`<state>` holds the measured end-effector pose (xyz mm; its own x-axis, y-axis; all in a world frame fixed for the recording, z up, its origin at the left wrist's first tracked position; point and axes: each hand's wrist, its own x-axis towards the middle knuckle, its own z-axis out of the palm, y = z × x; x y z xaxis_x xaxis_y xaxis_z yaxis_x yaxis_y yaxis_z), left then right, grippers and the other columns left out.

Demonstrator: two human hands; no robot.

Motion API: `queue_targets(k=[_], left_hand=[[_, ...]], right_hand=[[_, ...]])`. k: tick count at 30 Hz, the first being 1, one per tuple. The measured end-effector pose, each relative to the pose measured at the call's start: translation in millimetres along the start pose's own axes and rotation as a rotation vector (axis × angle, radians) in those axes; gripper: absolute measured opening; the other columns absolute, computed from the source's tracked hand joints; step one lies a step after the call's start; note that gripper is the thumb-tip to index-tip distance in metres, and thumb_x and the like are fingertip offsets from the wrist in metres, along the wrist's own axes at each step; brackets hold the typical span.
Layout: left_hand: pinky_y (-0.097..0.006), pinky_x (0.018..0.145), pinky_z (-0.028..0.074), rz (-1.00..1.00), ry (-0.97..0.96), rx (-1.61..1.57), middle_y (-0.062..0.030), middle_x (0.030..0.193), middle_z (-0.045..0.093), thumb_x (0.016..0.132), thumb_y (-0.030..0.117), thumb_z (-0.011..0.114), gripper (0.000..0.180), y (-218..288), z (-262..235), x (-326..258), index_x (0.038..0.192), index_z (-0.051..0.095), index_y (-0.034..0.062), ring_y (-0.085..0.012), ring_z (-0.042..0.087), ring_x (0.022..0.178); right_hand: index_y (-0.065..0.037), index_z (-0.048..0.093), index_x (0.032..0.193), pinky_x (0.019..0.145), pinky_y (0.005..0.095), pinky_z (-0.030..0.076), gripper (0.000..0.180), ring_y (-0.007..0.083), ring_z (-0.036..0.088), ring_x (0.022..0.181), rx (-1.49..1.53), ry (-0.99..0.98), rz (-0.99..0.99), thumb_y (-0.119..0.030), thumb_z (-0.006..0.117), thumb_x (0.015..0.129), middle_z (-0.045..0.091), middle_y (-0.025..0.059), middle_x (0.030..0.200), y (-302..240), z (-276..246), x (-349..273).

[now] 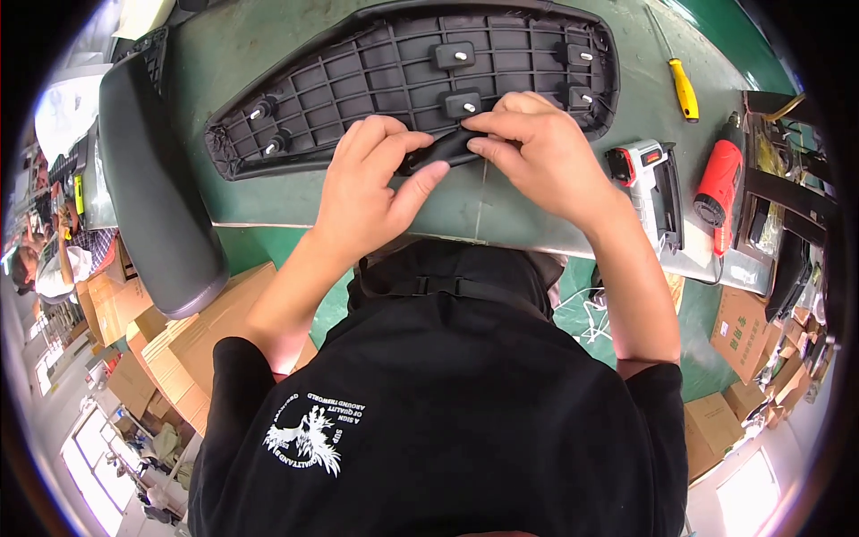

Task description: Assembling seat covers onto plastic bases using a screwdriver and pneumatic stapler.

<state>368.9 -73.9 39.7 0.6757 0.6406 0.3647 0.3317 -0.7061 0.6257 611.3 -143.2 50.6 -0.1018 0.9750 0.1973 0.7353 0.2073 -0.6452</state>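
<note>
One upturned seat base (394,72) of black moulded plastic, ribbed in a grid pattern, lies on the green workbench (250,54) with several metal studs projecting from square bosses. At its near edge, both hands pinch one black strap-like strip (443,150): the left hand (367,183) grips its left end between thumb and fingers, and the right hand (537,152) clamps its right end against the seat edge. One finished padded seat (152,188), smooth and dark grey, rests to the left. To the right lie one white pneumatic stapler (646,174), one red power tool (720,179) and one yellow-handled screwdriver (684,89). Cardboard boxes (179,349) stand below the bench.
</note>
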Motion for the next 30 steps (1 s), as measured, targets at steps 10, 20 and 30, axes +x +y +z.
queue_targets(k=[10, 20, 30], left_hand=[[-0.039, 0.079, 0.053, -0.143, -0.195, -0.123, -0.0095, 0.096, 0.06, 0.091, 0.009, 0.077, 0.021, 2.2, -12.9, 17.1, 0.111, 0.078, 0.0026, -0.0271, 0.062, 0.091], [-0.046, 0.084, 0.051, 0.065, -0.196, -0.006, -0.0132, 0.096, 0.061, 0.084, 0.015, 0.083, 0.028, 6.2, -13.9, 21.3, 0.11, 0.077, 0.0075, -0.0344, 0.061, 0.095], [-0.051, 0.075, 0.055, 0.112, -0.631, -0.165, -0.0202, 0.091, 0.068, 0.091, 0.026, 0.068, 0.023, 26.7, -23.3, 66.1, 0.087, 0.076, 0.0052, -0.0412, 0.069, 0.087]], right_hand=[[-0.008, 0.081, 0.097, 0.092, 0.0418, 0.054, 0.012, 0.0288, 0.067, 0.098, 0.035, 0.134, -0.001, -0.015, 0.081, 0.087, 0.069, 0.0055, 0.091, -1.6, 15.0, -3.7], [-0.006, 0.07, 0.095, 0.089, 0.047, 0.049, 0.009, 0.036, 0.06, 0.099, -0.008, 0.046, -0.044, -0.009, 0.076, 0.089, 0.061, 0.013, 0.098, -12.5, 1.5, -2.7], [0.002, 0.058, 0.095, 0.084, 0.0413, 0.05, 0.008, 0.0361, 0.06, 0.092, 0.244, -0.083, 0.141, 0.001, 0.066, 0.095, 0.061, 0.0178, 0.096, -34.4, -30.8, -21.4]])
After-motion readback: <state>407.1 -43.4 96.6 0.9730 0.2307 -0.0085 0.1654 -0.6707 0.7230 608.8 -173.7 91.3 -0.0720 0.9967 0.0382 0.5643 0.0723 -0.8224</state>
